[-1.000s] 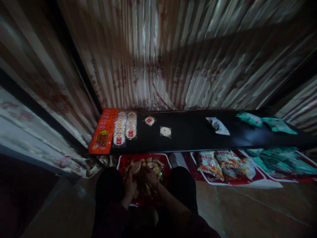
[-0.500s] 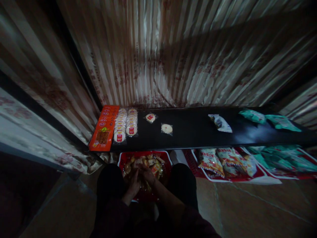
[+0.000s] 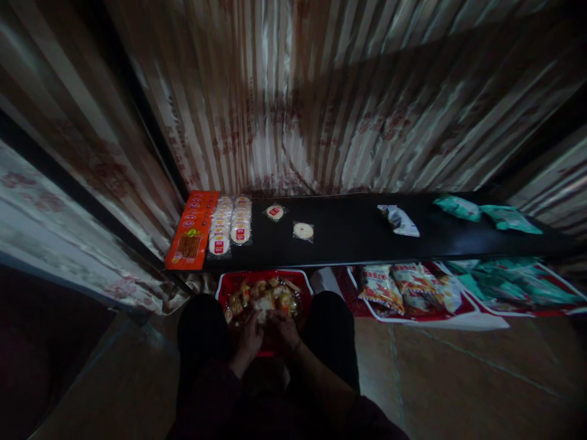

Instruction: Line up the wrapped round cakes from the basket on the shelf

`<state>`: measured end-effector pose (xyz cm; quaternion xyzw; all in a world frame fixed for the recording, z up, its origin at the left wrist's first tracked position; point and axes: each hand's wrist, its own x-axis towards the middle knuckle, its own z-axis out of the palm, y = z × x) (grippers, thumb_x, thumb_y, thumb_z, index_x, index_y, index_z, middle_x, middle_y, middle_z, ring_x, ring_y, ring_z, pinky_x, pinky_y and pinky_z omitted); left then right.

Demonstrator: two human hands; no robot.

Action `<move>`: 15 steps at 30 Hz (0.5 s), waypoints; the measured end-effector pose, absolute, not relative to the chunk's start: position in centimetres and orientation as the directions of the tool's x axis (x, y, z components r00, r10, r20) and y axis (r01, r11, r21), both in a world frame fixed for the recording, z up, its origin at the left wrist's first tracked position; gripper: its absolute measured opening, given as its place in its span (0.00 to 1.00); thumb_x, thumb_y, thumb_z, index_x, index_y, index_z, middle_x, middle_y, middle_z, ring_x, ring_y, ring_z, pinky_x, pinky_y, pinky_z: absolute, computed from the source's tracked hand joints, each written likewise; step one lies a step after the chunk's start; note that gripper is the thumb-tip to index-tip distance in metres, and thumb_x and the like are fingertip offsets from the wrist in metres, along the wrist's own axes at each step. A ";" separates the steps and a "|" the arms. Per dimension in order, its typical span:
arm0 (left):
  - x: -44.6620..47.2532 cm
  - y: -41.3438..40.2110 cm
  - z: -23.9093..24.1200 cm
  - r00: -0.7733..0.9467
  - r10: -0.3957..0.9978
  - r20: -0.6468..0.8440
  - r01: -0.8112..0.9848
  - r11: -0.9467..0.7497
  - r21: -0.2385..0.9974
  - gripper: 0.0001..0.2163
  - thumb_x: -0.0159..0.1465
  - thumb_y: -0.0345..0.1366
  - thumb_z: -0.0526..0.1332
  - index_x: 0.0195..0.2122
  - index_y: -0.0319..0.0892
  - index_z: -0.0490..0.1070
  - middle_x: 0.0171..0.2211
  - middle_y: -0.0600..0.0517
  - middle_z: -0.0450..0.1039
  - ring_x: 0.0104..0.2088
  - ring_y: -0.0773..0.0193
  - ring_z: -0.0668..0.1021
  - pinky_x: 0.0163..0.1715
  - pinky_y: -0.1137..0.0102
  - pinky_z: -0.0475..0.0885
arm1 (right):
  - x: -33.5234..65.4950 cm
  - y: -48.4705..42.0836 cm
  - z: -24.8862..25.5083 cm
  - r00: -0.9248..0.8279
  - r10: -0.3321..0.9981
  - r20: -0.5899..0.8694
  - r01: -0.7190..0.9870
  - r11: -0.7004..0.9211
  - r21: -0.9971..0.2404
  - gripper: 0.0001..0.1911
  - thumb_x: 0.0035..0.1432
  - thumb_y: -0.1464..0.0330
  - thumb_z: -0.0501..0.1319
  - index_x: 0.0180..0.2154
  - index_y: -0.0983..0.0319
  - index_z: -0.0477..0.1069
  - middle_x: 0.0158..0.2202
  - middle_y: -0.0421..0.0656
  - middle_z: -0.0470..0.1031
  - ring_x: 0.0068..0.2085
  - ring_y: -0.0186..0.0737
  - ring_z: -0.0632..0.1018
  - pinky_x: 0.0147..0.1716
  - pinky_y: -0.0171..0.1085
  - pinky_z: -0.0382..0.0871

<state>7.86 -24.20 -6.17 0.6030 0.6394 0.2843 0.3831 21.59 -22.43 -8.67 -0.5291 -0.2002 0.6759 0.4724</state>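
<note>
Between my knees sits a red basket with a white rim, full of small snack packets in clear and yellowish wrappers. Over its near half, a pale wrapped packet shows between my hands. My left hand has its fingers curled at the packet's left edge. From the right, my right hand reaches to its other edge, fingers bent. Dim light hides the exact grip of the fingertips.
A black shelf carries an orange packet, two rows of wrapped round crackers, two loose crackers, a white-and-dark bag and green bags. Snack bags fill baskets below right. A curtain hangs behind.
My hands have drawn apart and back toward me, and a pale packet now shows between them. The view has shifted slightly, so the shelf appears higher and further left.
</note>
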 end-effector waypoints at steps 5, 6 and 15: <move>8.6 -23.9 -5.7 -0.089 0.972 -0.219 0.529 0.233 0.816 0.21 0.53 0.25 0.54 0.49 0.41 0.70 0.51 0.44 0.73 0.52 0.59 0.74 0.54 0.60 0.68 | 22.9 -23.2 -8.3 0.015 0.847 -0.532 -0.452 -0.469 -0.759 0.23 0.24 0.58 0.73 0.26 0.60 0.74 0.24 0.39 0.77 0.29 0.42 0.77 0.38 0.45 0.70; 8.8 -24.0 -5.7 -0.097 0.968 -0.233 0.510 0.250 0.823 0.21 0.54 0.25 0.54 0.49 0.41 0.70 0.50 0.45 0.74 0.52 0.60 0.74 0.54 0.61 0.67 | 23.1 -23.3 -8.1 0.012 0.842 -0.540 -0.460 -0.475 -0.750 0.23 0.24 0.58 0.74 0.27 0.60 0.74 0.23 0.38 0.76 0.29 0.42 0.77 0.38 0.45 0.70; 9.3 -24.7 -6.2 -0.106 0.951 -0.289 0.376 0.308 0.874 0.25 0.52 0.24 0.55 0.53 0.39 0.66 0.53 0.43 0.70 0.50 0.60 0.75 0.49 0.64 0.71 | 22.9 -23.5 -7.5 -0.024 0.843 -0.538 -0.520 -0.470 -0.713 0.23 0.27 0.61 0.72 0.31 0.60 0.72 0.26 0.38 0.78 0.31 0.43 0.78 0.39 0.46 0.71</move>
